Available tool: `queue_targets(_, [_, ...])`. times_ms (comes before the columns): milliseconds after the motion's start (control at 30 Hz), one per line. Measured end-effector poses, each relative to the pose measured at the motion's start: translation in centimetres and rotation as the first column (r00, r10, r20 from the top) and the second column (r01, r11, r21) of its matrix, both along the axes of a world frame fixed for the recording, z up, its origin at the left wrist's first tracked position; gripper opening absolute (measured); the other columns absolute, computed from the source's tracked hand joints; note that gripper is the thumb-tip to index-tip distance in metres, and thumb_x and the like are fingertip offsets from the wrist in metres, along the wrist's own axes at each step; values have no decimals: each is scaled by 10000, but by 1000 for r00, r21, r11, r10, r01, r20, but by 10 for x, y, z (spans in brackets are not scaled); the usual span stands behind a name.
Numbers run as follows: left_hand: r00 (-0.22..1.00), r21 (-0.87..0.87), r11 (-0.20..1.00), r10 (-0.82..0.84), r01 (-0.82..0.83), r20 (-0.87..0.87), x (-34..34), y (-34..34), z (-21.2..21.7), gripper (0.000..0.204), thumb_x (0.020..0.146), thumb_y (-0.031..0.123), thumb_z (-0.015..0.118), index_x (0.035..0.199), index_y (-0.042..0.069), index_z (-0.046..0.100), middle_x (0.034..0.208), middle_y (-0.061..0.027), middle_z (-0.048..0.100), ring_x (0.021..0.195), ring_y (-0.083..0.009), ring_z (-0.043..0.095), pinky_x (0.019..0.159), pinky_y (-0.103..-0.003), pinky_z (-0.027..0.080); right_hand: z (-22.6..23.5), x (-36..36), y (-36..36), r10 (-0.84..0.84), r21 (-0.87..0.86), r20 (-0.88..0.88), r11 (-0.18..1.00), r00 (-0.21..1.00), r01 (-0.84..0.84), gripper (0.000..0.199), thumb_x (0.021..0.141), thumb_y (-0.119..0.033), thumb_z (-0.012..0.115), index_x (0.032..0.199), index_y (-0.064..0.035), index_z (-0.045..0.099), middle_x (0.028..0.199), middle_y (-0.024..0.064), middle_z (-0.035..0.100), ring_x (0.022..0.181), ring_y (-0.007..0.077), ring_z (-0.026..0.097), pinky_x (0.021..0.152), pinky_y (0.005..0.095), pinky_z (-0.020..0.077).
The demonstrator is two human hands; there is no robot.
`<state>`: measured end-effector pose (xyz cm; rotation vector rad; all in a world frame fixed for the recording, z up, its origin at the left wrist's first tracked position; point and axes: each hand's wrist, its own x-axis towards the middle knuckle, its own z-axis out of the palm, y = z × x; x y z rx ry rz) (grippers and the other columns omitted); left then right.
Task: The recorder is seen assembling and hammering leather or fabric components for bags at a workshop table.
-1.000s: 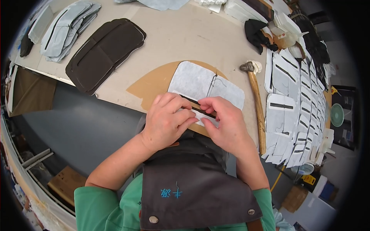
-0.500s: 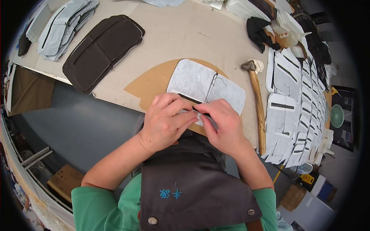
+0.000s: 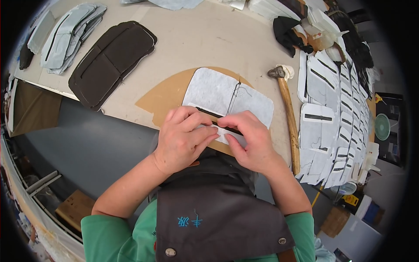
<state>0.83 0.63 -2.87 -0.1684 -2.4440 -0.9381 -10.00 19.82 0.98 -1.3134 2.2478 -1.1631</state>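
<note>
A white, felt-like fabric panel (image 3: 255, 102) with rounded corners lies at the table's front edge. Dark thread runs along its middle seam, and a long slot edged in black strip (image 3: 208, 113) crosses its near side. My left hand (image 3: 181, 139) has its fingers bent over the left part of this slot, gripping the panel's folded near edge. Opposite it, my right hand (image 3: 251, 137) pinches the same edge between thumb and forefinger, at the black strip. Both hands partly cover the slot. Under the panel lies a brown cardboard sheet (image 3: 159, 96).
A hammer (image 3: 289, 118) with a wooden handle lies right of the panel. Farther right are overlapping rows of white slotted panels (image 3: 315, 131). A dark brown padded piece (image 3: 111, 63) and a stack of pale panels (image 3: 70, 35) sit at the left.
My right forefinger and thumb have spread slightly apart along the edge, and more of the black strip shows between my hands. The whole view has shifted a little.
</note>
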Motion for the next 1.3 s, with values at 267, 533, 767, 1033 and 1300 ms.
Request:
queue_targets(267, [1000,-10,1000,-9,10,27,3,2,6,209,740,106,868,917,150,767,982,27,674,964,-248,594,833,-397,452,-7,5,11,-122,-62,206,989,971,137,415,839,72,723,1228,-55,654,1103,93,727,987,232,691,850,347,562])
queue_targets(533, [988,-91,996,-8,22,151,-4,3,11,359,770,124,837,1123,186,803,1027,40,646,1012,-228,566,874,-392,417,-11,2,13,-134,-73,148,987,980,146,419,835,77,720,1228,-54,659,1086,87,723,940,244,678,823,347,564])
queue_targets(767, [993,-246,969,6,24,120,6,-8,16,283,798,145,720,1074,192,760,1073,9,625,1061,-241,582,892,-403,439,-5,5,0,61,-62,-272,995,960,-80,387,787,92,659,1137,-64,708,958,112,681,904,339,631,813,458,501])
queue_targets(1033, [982,-99,983,-145,157,123,6,3,6,398,847,296,813,1188,131,691,1174,-32,599,1152,-240,562,973,-401,427,-16,14,30,-159,-40,155,985,975,168,415,732,-79,864,1112,-31,704,1076,130,702,1013,366,633,933,455,500])
queue_targets(1300, [936,-119,938,-302,326,183,6,-21,7,257,835,193,816,1068,130,725,1100,-25,624,1100,-236,586,934,-385,442,4,0,43,97,135,-279,989,955,-61,722,605,-211,966,1239,-54,658,1318,117,657,1232,373,572,1074,478,438])
